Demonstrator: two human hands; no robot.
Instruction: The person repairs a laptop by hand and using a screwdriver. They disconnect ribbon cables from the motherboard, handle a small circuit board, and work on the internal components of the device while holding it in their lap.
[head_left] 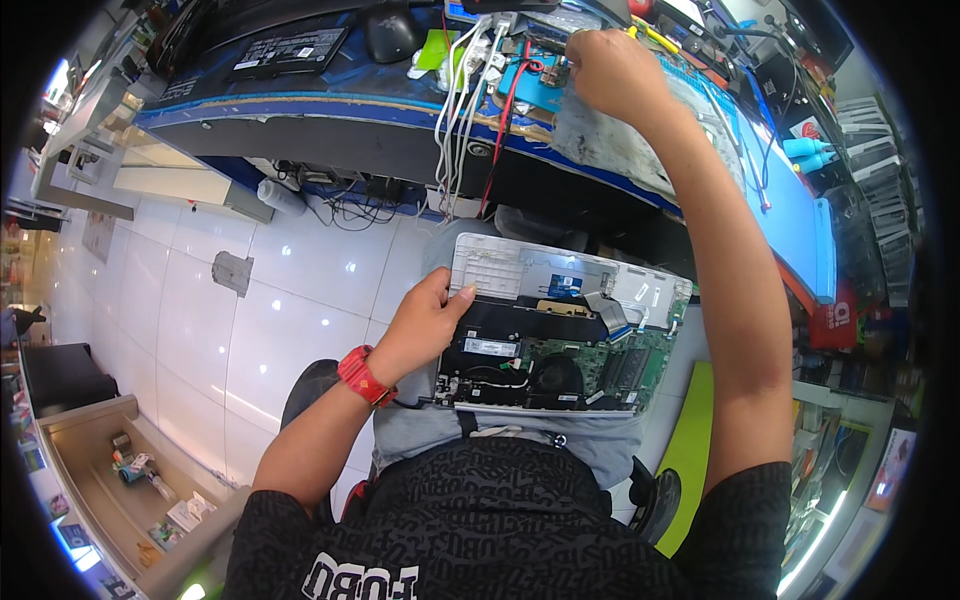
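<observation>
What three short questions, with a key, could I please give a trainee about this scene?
1. Which hand grips the edge of the opened laptop base?
2. True or false: the person's watch is red.
3. Where is the right hand? A) on the opened laptop base; B) up at the workbench; C) on the watch.

Key: 1. The left hand. 2. True. 3. B.

White letters [376, 582] cross the black shirt [500, 500] and mark a red bag [838, 318]; print on the laptop [488, 270]'s white label [490, 348] and the black battery [290, 52] is too small to read.
</observation>
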